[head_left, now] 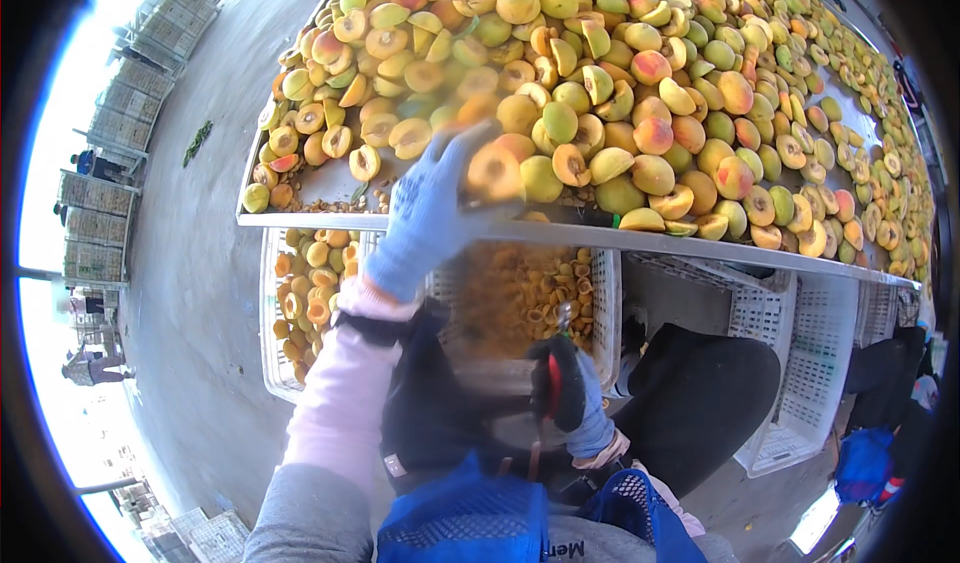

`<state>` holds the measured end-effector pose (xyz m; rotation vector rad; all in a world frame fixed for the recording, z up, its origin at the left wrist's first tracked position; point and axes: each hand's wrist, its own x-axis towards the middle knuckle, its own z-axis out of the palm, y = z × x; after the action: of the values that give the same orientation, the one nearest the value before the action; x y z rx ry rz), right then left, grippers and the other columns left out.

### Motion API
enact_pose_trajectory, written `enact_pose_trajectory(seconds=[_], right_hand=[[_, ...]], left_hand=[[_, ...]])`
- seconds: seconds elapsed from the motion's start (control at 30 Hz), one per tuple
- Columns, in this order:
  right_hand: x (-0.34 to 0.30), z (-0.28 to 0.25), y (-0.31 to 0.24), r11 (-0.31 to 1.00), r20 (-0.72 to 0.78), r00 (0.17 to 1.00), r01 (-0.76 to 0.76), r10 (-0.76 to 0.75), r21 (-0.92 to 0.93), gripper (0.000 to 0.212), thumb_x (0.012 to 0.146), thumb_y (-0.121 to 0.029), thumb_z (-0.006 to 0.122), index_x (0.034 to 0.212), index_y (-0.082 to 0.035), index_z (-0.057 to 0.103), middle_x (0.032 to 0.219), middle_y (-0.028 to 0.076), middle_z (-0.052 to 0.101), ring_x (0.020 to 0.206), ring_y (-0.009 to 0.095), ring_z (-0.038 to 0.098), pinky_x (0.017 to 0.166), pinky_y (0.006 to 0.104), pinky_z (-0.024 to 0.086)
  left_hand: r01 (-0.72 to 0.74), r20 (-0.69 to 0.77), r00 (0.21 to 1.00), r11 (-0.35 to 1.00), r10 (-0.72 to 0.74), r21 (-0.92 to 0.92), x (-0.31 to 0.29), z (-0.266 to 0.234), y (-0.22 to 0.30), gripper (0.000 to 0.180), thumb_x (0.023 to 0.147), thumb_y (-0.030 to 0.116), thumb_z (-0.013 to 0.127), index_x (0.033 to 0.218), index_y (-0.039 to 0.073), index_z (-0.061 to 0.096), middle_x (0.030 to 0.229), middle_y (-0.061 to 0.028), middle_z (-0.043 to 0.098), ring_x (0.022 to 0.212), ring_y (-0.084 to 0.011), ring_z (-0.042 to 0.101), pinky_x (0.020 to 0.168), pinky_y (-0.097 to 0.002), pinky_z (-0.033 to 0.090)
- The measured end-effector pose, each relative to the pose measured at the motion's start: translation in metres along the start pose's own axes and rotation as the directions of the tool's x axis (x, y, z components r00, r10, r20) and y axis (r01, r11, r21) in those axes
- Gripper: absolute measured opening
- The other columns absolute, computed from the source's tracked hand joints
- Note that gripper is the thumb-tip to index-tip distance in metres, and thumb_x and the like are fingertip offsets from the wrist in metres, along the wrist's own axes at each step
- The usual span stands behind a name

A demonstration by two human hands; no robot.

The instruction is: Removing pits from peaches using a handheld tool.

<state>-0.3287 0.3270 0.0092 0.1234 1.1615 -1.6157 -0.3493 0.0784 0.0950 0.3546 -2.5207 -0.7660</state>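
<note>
From the head view, the left hand (430, 208), in a pale blue glove, is raised to the front edge of the worktop (330, 185) and closes around a halved peach (494, 173) at the near rim of the fruit heap (640, 73). The right hand (572, 388), lower down near the lap, grips a small knife (563, 316) with a red handle. White crates (300, 293) of cut fruit stand under the worktop.

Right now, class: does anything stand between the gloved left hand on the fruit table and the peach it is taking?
Nothing visible does. The left hand is already on the peach at the table edge; the other peaches lie behind and beside it.
</note>
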Motion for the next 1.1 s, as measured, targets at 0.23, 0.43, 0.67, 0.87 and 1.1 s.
enact_pose_trajectory(seconds=[0.23,0.43,0.67,0.87,1.1], right_hand=[[-0.017,0.023,-0.037,0.954,-0.007,0.999,0.035,-0.035,0.299,0.032,0.089,-0.029,0.06,0.111,-0.008,0.05,0.066,0.001,0.051,0.046,0.011,0.047,0.04,0.0234,0.038],[-0.033,0.027,-0.035,0.967,0.079,0.964,0.252,-0.254,0.031,0.033,0.088,-0.026,0.062,0.111,-0.006,0.051,0.073,0.001,0.055,0.051,0.011,0.05,0.045,0.0233,0.039],[-0.042,0.03,-0.016,0.456,0.125,0.662,0.627,-0.739,-0.632,0.028,0.088,-0.022,0.058,0.106,-0.002,0.052,0.076,0.018,0.055,0.065,0.03,0.059,0.06,0.0354,0.046],[-0.051,0.032,-0.012,0.13,0.287,0.61,0.546,-0.739,-0.827,0.02,0.087,-0.015,0.053,0.1,0.0,0.052,0.078,0.021,0.058,0.07,0.039,0.058,0.06,0.042,0.045],[-0.049,0.034,-0.001,0.289,0.27,0.708,0.561,-0.652,-0.776,0.023,0.09,-0.017,0.05,0.104,0.001,0.051,0.083,0.023,0.057,0.077,0.041,0.058,0.064,0.0424,0.045]], left_hand=[[-0.028,0.377,0.915,0.955,0.144,-0.297,-0.079,-0.003,0.064,0.071,0.067,0.023,0.078,0.129,0.006,0.045,0.119,-0.0137,0.055,0.107,-0.0303,0.056,0.091,-0.0357,0.045],[0.515,0.36,0.828,0.33,-0.431,-0.791,-0.129,0.032,0.086,0.042,0.091,0.028,0.055,0.122,0.0,0.048,0.104,-0.0072,0.057,0.091,-0.0137,0.054,0.082,-0.0268,0.044],[0.113,-0.241,0.959,0.981,-0.15,-0.16,-0.159,0.055,0.06,0.027,0.095,0.024,0.05,0.106,0.001,0.057,0.09,-0.0074,0.058,0.08,-0.0118,0.055,0.07,-0.0259,0.046],[0.439,0.144,0.703,0.265,-0.697,-0.859,-0.151,0.05,0.093,0.025,0.097,0.021,0.045,0.102,-0.001,0.055,0.086,-0.0083,0.056,0.075,-0.0145,0.053,0.069,-0.0264,0.045],[0.485,0.126,0.664,0.296,-0.737,-0.823,-0.165,0.054,0.086,0.025,0.098,0.021,0.043,0.102,-0.001,0.055,0.085,-0.0071,0.056,0.078,-0.0138,0.052,0.07,-0.0265,0.044]])
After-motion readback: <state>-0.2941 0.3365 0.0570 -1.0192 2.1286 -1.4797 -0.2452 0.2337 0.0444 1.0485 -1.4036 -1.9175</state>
